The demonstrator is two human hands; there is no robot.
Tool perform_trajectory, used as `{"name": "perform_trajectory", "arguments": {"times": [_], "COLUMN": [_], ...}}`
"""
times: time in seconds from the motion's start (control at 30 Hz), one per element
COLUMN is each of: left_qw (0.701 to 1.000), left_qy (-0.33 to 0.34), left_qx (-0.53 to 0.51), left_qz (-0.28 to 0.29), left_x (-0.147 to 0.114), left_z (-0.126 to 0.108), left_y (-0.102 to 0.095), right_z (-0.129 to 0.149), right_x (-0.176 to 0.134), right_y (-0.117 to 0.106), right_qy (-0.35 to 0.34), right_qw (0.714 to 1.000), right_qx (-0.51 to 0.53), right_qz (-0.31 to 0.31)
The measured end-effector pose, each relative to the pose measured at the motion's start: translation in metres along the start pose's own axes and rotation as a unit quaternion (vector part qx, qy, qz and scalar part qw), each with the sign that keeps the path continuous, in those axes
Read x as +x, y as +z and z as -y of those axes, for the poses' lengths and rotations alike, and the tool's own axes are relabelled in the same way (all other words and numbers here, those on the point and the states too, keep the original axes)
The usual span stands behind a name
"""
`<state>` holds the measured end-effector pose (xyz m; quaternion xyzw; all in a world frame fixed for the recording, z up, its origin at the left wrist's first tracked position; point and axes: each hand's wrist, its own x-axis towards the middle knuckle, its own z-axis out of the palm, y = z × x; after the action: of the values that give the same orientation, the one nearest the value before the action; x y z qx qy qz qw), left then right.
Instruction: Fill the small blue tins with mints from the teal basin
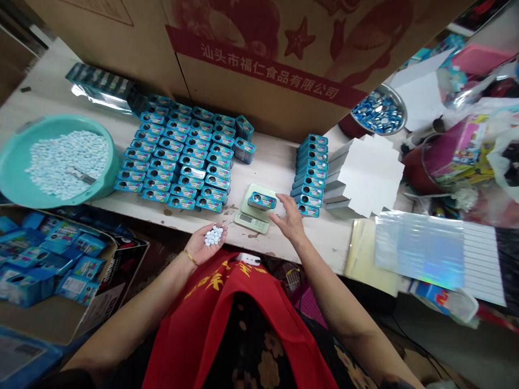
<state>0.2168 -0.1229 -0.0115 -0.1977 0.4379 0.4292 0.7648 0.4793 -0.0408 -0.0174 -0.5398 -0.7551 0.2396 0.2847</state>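
Observation:
My left hand (204,246) is turned palm up, its fingers curled around a small pile of pale white-blue candies (213,235). A light green digital scale (250,222) sits in front of me at the table edge. On its plate stands one blue tin (261,201) with a round dark opening in its top. Just right of that tin is my right hand (290,219), thumb and fingers spread, with nothing visible between them; whether a fingertip touches the tin I cannot tell. Rows of similar blue tins (178,156) stand to the left, and a single column of tins (311,175) to the right.
A turquoise basin (107,181) of candies with a metal scoop (81,175) is at the left. Large cardboard box (259,102) stands behind. White folded cartons (365,175), a metal bowl (399,100) of shiny discs and plastic sheets (430,248) lie right. An open box (121,270) holds blue packs below left.

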Motion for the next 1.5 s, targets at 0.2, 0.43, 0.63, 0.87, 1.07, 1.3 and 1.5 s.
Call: {"name": "perform_trajectory", "arguments": {"times": [0.2,0.43,0.63,0.87,1.07,1.3,1.5], "left_qw": [1.000,0.999,0.995,0.994,0.997,0.996,0.994], "left_qy": [0.001,0.029,0.064,0.080,0.035,0.011,0.019], "left_qx": [-0.005,-0.022,-0.057,-0.066,-0.014,0.014,0.041], "left_qz": [0.007,-0.025,-0.048,-0.046,0.068,0.087,0.100], "left_x": [-0.003,-0.010,-0.021,-0.027,-0.012,0.012,0.020], "left_z": [0.000,-0.010,-0.021,-0.029,-0.038,-0.040,-0.050], "left_y": [0.002,-0.014,-0.028,-0.020,0.032,0.056,0.066], "right_z": [0.005,0.009,0.019,0.020,0.061,0.109,0.092], "right_x": [0.015,0.037,0.121,0.167,0.125,0.080,0.101], "right_y": [0.013,0.015,0.045,0.082,0.064,0.057,0.053], "right_qy": [-0.009,-0.016,0.003,0.048,-0.087,-0.133,-0.101], "right_qw": [0.995,0.991,0.993,0.988,0.995,0.959,0.976], "right_qx": [-0.060,-0.090,-0.116,-0.142,-0.014,0.078,0.120], "right_qz": [0.073,0.093,0.035,0.048,0.047,0.239,0.149]}}
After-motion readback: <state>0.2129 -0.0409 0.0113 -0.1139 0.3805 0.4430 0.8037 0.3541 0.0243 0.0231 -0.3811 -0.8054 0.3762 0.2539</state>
